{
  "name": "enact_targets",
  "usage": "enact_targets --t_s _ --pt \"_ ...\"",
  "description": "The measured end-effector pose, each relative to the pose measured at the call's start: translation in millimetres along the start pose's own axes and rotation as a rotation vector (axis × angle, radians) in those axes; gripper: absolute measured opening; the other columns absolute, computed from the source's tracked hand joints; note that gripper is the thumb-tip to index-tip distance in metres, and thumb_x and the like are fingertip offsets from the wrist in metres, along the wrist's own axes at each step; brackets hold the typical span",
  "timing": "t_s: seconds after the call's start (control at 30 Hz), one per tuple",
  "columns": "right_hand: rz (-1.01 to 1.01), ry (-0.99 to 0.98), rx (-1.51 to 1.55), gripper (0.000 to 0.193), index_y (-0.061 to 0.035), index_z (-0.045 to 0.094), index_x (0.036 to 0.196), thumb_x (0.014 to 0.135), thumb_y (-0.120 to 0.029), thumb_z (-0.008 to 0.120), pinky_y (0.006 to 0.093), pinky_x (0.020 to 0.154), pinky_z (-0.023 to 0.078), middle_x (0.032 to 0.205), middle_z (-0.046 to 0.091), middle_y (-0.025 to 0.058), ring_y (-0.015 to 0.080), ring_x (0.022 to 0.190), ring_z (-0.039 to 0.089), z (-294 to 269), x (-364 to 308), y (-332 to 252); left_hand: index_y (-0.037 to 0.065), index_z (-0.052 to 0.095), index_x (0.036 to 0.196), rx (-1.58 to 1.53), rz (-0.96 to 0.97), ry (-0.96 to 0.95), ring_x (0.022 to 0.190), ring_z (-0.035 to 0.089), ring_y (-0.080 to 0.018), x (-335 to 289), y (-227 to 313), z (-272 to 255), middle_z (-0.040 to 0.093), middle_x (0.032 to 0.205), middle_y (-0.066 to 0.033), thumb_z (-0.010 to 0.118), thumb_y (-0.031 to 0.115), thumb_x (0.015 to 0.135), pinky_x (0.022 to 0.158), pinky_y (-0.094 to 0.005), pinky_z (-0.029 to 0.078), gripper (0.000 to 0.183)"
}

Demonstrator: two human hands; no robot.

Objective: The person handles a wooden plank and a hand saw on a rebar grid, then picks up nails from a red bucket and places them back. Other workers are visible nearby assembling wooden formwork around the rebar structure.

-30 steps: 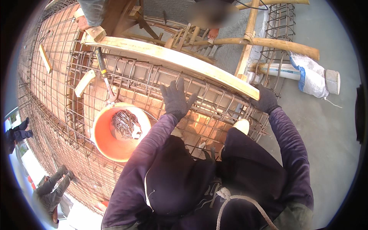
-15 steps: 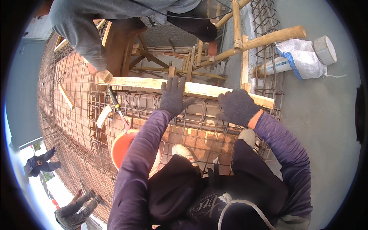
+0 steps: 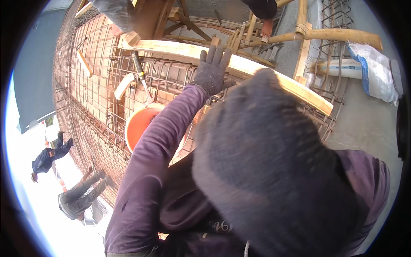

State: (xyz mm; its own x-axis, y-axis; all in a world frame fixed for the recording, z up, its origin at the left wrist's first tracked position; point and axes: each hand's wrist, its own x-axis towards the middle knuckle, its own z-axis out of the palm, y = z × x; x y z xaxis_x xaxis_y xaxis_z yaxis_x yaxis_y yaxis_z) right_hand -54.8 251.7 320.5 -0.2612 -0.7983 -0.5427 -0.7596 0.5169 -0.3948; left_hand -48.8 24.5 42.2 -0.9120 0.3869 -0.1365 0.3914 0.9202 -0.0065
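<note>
My left hand [image 3: 212,73], in a dark grey knitted glove, lies with its fingers spread on a long pale timber beam [image 3: 167,46]. My right hand [image 3: 274,167], gloved alike, is raised very close to the camera. It is blurred, covers much of the lower right, and its fingers cannot be made out. Left of my left forearm, an orange bucket [image 3: 138,128] stands on the rebar grid [image 3: 96,92]. A hammer [image 3: 140,70] with a black and yellow handle lies between bucket and beam, its head by the bucket's rim.
A co-worker's hand [image 3: 116,30] is at a wood block [image 3: 131,37] at the beam's left end. Beyond the beam are bamboo poles [image 3: 342,37] and an opening. A white sack [image 3: 372,70] wraps a pipe at right. Two people [image 3: 53,152] are at far left.
My right hand has left the beam and come up close to the camera. My left hand stays on the beam. The view has shifted, so the beam and the co-worker sit higher.
</note>
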Motion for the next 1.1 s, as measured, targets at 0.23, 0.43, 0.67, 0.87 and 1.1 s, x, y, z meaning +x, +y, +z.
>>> enact_targets --t_s 0.23,0.43,0.67,0.87,1.1 --pt "0.59 0.34 0.293 0.098 -0.005 0.057 0.152 0.069 -0.041 0.096 0.0516 0.103 0.053 0.135 0.07 0.0207 0.0421 0.128 0.065 153 -30 198 -0.002 0.036 0.159 -0.068 -0.091 -0.184 0.145 0.045 -0.0436 -19 -8 -31 0.044 0.155 -0.0269 0.073 0.062 0.094 0.118 -0.0568 0.04 0.099" --pt "0.638 0.392 0.347 0.075 -0.01 0.065 0.139 0.078 -0.046 0.091 0.0512 0.097 0.057 0.122 0.075 0.021 0.0411 0.114 0.073 269 -22 239 0.0 0.052 0.143 -0.219 -0.286 -0.042 0.13 0.056 -0.0406 -54 17 -9 0.055 0.137 -0.0252 0.079 0.05 0.089 0.108 -0.0527 0.045 0.078" --pt "0.616 0.49 0.299 0.066 -0.0099 0.07 0.128 0.079 -0.05 0.089 0.0522 0.091 0.057 0.112 0.076 0.0219 0.0417 0.107 0.074 269 -21 232 0.005 0.072 0.116 -0.434 0.228 -0.131 0.097 0.073 -0.0362 3 90 -132 0.074 0.105 -0.0169 0.076 0.038 0.092 0.081 -0.0501 0.056 0.041" --pt "0.628 0.413 0.269 0.065 -0.0104 0.071 0.127 0.08 -0.051 0.089 0.0528 0.088 0.057 0.109 0.077 0.0217 0.0424 0.103 0.075 262 -16 223 0.006 0.073 0.117 -0.465 0.589 0.147 0.096 0.074 -0.0348 -15 138 -303 0.073 0.105 -0.0153 0.075 0.037 0.095 0.081 -0.0498 0.057 0.038" --pt "0.662 0.473 0.198 0.06 -0.0091 0.069 0.123 0.083 -0.051 0.085 0.0525 0.086 0.058 0.107 0.077 0.0225 0.0447 0.1 0.075 275 -28 240 0.003 0.072 0.117 -0.499 0.616 0.227 0.096 0.074 -0.0379 -45 95 -298 0.072 0.104 -0.0174 0.075 0.042 0.098 0.083 -0.0506 0.058 0.043"
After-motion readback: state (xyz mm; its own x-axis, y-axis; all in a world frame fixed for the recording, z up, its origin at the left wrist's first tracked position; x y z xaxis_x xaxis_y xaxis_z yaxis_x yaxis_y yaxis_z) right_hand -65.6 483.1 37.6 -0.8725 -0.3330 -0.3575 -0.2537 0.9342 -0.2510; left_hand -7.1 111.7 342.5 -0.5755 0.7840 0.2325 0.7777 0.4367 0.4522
